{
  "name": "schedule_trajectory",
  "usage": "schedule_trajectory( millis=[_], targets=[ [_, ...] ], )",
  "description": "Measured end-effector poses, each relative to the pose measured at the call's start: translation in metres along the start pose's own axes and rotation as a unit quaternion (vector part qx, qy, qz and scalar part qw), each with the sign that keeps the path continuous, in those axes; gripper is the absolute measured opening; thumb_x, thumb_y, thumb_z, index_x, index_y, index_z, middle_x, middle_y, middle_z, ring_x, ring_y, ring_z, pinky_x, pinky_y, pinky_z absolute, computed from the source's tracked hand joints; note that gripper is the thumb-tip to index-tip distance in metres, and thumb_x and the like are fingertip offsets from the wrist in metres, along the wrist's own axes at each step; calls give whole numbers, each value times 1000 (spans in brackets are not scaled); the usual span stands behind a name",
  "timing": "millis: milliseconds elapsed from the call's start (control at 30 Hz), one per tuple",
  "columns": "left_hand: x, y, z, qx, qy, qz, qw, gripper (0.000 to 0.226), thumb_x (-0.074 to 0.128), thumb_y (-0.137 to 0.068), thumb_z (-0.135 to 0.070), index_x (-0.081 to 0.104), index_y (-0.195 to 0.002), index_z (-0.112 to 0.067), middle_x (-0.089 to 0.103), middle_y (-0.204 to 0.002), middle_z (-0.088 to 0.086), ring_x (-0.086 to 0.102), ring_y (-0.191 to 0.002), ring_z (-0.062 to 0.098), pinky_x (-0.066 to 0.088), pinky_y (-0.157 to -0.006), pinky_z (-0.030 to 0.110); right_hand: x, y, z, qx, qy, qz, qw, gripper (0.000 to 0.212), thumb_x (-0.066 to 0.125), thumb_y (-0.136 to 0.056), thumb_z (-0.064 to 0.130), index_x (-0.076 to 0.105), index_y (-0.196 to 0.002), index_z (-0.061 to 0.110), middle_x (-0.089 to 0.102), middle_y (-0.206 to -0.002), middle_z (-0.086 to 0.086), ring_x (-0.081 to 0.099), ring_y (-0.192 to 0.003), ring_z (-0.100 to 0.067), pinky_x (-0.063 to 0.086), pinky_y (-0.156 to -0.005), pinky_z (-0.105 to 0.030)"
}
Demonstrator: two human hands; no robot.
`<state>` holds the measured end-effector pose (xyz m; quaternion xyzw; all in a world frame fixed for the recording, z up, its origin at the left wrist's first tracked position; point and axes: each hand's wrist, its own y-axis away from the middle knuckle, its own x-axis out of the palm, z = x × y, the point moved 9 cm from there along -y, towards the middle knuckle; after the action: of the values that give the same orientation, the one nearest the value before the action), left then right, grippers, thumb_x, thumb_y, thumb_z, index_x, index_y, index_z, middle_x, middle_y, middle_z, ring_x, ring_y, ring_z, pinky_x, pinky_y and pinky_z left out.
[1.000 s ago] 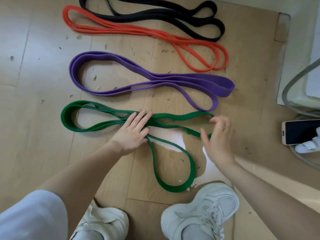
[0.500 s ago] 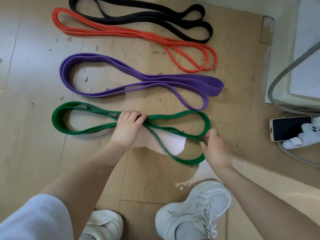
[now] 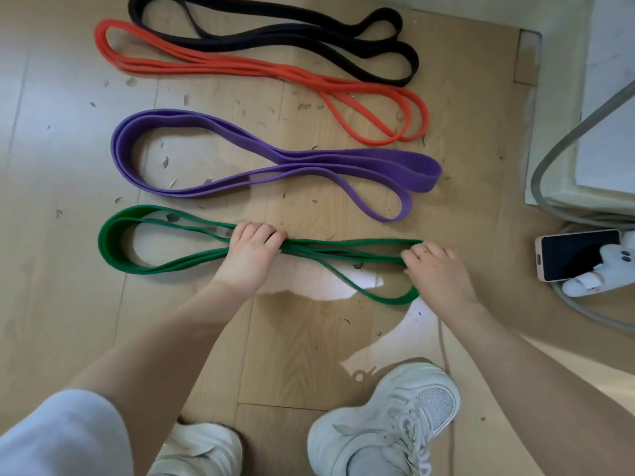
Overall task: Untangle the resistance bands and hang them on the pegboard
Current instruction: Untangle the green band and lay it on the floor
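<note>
A green resistance band point(image 3: 113, 247) lies coiled on the wooden floor nearest to me. My left hand point(image 3: 249, 255) grips its gathered strands at the middle, fingers curled over them. My right hand point(image 3: 436, 273) grips the band's right end, where one loop sags toward me. Beyond it lie a purple band point(image 3: 360, 161), then an orange band point(image 3: 240, 68), and a black band point(image 3: 275, 39) farthest away, each folded in long loops. No pegboard is in view.
A phone point(image 3: 577, 257) with a white soft toy point(image 3: 604, 273) on it lies at the right, beside a grey cable point(image 3: 549, 159) and a pale ledge point(image 3: 563, 108). My white shoes point(image 3: 395, 424) stand just below the green band. Small debris dots the floor.
My left hand went from lying flat on the green band to curling round its strands. My right hand closed on the right end and drew the loops in, flattening them into a narrow bundle.
</note>
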<state>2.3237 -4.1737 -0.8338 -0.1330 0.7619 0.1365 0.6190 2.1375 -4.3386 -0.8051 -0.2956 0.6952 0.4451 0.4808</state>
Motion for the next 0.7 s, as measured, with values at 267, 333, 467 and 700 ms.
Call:
schedule_trajectory(
  millis=[267,333,467,700],
  targets=[
    [-7,2,1,-7,24,15,1000,41,85,-57,-6,69,-94,-13,67,-83,4,63,-74,27,37,-84,35,-55,-21,89,14,-160,0,987,55,58,-82,43,48,-125,11,49,-128,-11,44,-119,-33,34,-98,-44],
    [-10,1,-3,-8,26,19,999,41,86,-56,-12,69,-93,-13,68,-83,3,65,-75,26,40,-85,35,-41,-30,129,-62,-133,67,987,82,60,-83,46,21,-146,10,27,-150,-13,23,-139,-32,15,-114,-44],
    [-15,21,31,-60,-8,61,996,67,85,-55,-15,61,-116,-5,66,-106,11,62,-99,32,43,-97,45,-9,-41,127,-43,-28,128,990,92,55,-87,19,-14,-148,22,17,-155,-10,19,-140,-30,2,-116,-46],
    [-35,59,120,-61,-79,136,986,83,91,-44,-24,61,-116,1,65,-115,16,63,-104,35,42,-94,56,-9,-40,84,-7,-18,168,986,82,57,-85,42,10,-148,20,30,-148,-7,23,-139,-27,8,-117,-44]
  ],
)
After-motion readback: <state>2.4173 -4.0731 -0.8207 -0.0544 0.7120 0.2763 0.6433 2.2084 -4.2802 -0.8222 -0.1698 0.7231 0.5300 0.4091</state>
